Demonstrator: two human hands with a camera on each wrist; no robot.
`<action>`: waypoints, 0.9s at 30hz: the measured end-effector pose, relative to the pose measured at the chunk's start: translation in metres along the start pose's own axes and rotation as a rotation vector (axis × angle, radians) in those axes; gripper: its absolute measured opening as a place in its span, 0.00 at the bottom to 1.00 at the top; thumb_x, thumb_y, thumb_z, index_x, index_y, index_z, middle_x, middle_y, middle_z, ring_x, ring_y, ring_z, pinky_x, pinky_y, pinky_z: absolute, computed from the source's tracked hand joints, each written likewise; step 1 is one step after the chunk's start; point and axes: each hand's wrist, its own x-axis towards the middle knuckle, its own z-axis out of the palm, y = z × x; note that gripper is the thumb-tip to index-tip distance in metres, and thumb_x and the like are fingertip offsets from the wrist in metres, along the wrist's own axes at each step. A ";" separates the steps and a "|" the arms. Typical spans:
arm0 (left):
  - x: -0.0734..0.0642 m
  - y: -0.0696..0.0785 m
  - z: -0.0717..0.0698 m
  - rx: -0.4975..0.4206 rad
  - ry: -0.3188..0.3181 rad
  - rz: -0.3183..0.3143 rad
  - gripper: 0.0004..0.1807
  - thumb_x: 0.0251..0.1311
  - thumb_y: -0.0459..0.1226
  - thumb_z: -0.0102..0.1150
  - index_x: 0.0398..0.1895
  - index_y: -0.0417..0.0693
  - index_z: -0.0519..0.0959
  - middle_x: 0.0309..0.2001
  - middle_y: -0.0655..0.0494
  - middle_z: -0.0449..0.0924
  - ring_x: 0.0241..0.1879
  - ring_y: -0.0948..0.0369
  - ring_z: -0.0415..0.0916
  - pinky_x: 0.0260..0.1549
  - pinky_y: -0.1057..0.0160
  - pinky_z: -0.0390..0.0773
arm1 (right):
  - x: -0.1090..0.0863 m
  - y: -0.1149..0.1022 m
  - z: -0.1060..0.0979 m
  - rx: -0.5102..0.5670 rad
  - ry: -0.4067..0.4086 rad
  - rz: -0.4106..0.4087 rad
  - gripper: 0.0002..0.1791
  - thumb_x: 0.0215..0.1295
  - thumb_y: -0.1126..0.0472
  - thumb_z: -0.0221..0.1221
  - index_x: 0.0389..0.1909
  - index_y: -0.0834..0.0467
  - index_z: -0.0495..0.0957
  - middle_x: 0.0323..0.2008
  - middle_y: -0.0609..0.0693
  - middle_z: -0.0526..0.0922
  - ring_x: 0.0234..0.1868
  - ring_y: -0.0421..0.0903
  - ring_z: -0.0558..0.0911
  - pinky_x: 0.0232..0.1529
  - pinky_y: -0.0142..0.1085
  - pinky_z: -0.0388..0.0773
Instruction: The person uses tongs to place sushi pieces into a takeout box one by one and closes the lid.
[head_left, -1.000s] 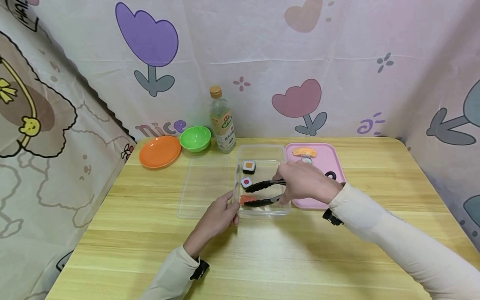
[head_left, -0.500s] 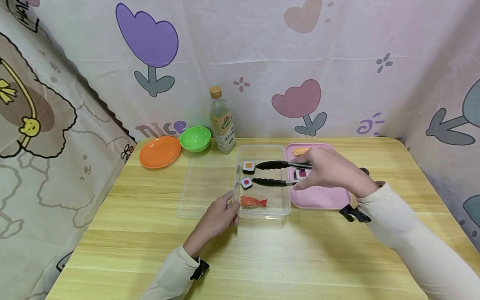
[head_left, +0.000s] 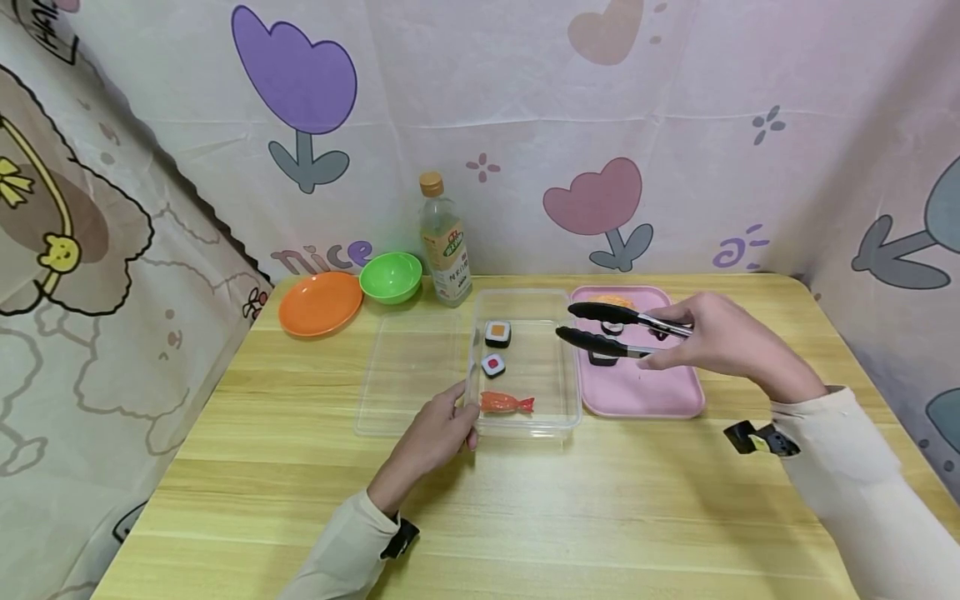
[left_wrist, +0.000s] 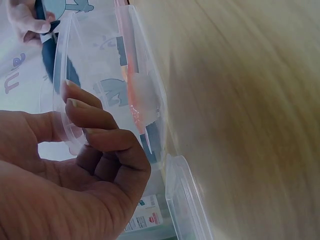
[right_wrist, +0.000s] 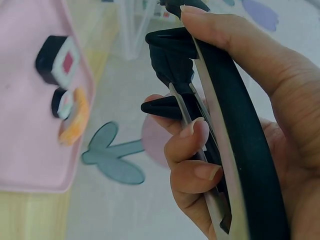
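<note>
My left hand [head_left: 435,429] pinches the left rim of a clear plastic container [head_left: 525,432], thumb on one side and fingers on the other. Inside lie a sushi roll with an orange centre [head_left: 498,333], a smaller one with a red centre [head_left: 492,365] and a toy-like shrimp [head_left: 507,404]. Over a pink tray [head_left: 645,398], my right hand [head_left: 723,337] grips black-tipped tongs [head_left: 606,313], their arms spread with nothing between. In the right wrist view, the tray bears a purple-centred roll [right_wrist: 59,61], a small roll [right_wrist: 62,103] and an orange-topped piece [right_wrist: 76,122].
A clear lid [head_left: 408,375] lies flat left of the container. Behind it stand an orange plate [head_left: 321,305], a green bowl [head_left: 391,279] and a tall bottle [head_left: 446,250] with a yellow cap. A patterned cloth hangs along the back edge.
My right hand has carried the tongs from the shrimp, up and right out of the container, to above the pink tray. The shrimp stays in the container; my left hand has not moved.
</note>
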 end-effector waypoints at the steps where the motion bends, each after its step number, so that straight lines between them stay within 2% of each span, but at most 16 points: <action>1: 0.000 0.000 0.000 0.001 0.001 -0.002 0.23 0.70 0.34 0.42 0.65 0.40 0.73 0.17 0.53 0.78 0.14 0.65 0.62 0.12 0.68 0.57 | -0.001 0.004 0.000 0.009 -0.001 0.013 0.40 0.43 0.45 0.80 0.57 0.63 0.83 0.52 0.60 0.85 0.29 0.45 0.70 0.31 0.37 0.68; 5: 0.001 -0.001 0.000 0.008 0.005 -0.002 0.23 0.70 0.34 0.42 0.65 0.40 0.73 0.17 0.53 0.78 0.14 0.65 0.61 0.11 0.68 0.57 | -0.003 0.019 0.002 0.024 0.006 0.070 0.45 0.43 0.45 0.80 0.59 0.66 0.80 0.50 0.61 0.84 0.29 0.46 0.69 0.28 0.37 0.67; 14: 0.000 0.000 0.000 0.009 0.008 -0.025 0.25 0.71 0.36 0.43 0.69 0.42 0.71 0.17 0.56 0.78 0.12 0.64 0.57 0.11 0.68 0.55 | -0.008 0.047 0.016 0.093 0.012 0.156 0.48 0.42 0.47 0.80 0.62 0.70 0.76 0.41 0.57 0.83 0.30 0.47 0.68 0.25 0.37 0.66; 17: 0.001 0.000 0.000 0.006 0.006 -0.025 0.26 0.71 0.36 0.43 0.70 0.42 0.69 0.17 0.56 0.78 0.12 0.64 0.57 0.11 0.68 0.55 | -0.009 0.053 0.022 0.106 -0.001 0.190 0.51 0.42 0.46 0.80 0.65 0.70 0.73 0.36 0.56 0.80 0.30 0.47 0.68 0.27 0.37 0.66; 21: 0.001 0.000 0.000 0.002 0.002 -0.025 0.26 0.71 0.36 0.43 0.71 0.42 0.68 0.17 0.56 0.78 0.13 0.64 0.58 0.11 0.68 0.56 | -0.011 0.060 0.031 0.128 -0.018 0.229 0.53 0.42 0.47 0.80 0.67 0.70 0.70 0.27 0.52 0.71 0.25 0.45 0.66 0.25 0.36 0.64; 27: 0.000 0.000 0.000 -0.004 -0.002 -0.025 0.26 0.71 0.36 0.43 0.72 0.43 0.68 0.17 0.56 0.78 0.13 0.64 0.58 0.12 0.68 0.56 | -0.012 0.067 0.038 0.149 -0.023 0.258 0.54 0.41 0.47 0.81 0.67 0.68 0.71 0.28 0.52 0.71 0.22 0.44 0.65 0.22 0.35 0.64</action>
